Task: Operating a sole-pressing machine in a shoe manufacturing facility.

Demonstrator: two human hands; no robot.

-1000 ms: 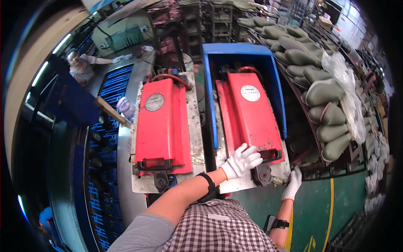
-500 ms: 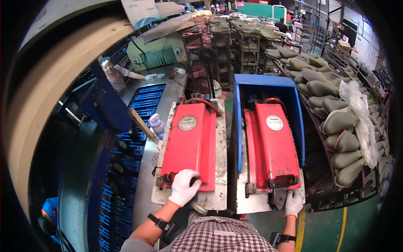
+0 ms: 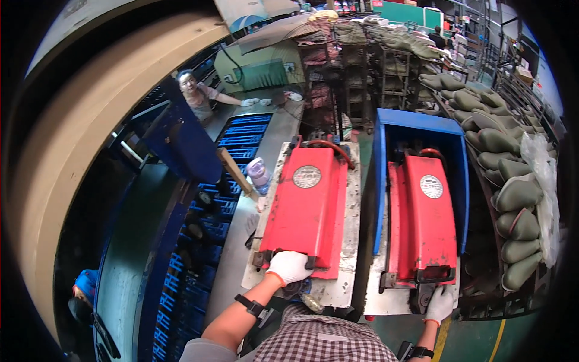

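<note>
Two red machine covers stand side by side before me. On the front end of the left cover (image 3: 304,220), my gloved left hand (image 3: 291,267) is closed over the black handle, its fingertips out of sight. A shoe-like object (image 3: 312,303) pokes out below that cover, close to my apron. The right cover (image 3: 429,226) sits within a blue metal hood (image 3: 422,119), with a black handle (image 3: 435,275) across its front. Beneath that handle, beside a dark metal bracket (image 3: 422,298), my gloved right hand (image 3: 440,303) is curled at the base plate's corner. What its fingers grip is hidden.
Racks of olive-green shoe-shaped pieces (image 3: 518,193) line the right side, partly under clear plastic (image 3: 538,199). At left runs a conveyor with blue bars (image 3: 244,136); a clear bottle (image 3: 258,175) stands beside it. Another person (image 3: 196,96) is across the conveyor, a second (image 3: 84,289) at lower left.
My left hand has moved from above the left cover's front edge down onto its handle. My right hand remains at the right machine's corner. The whole view has shifted.
</note>
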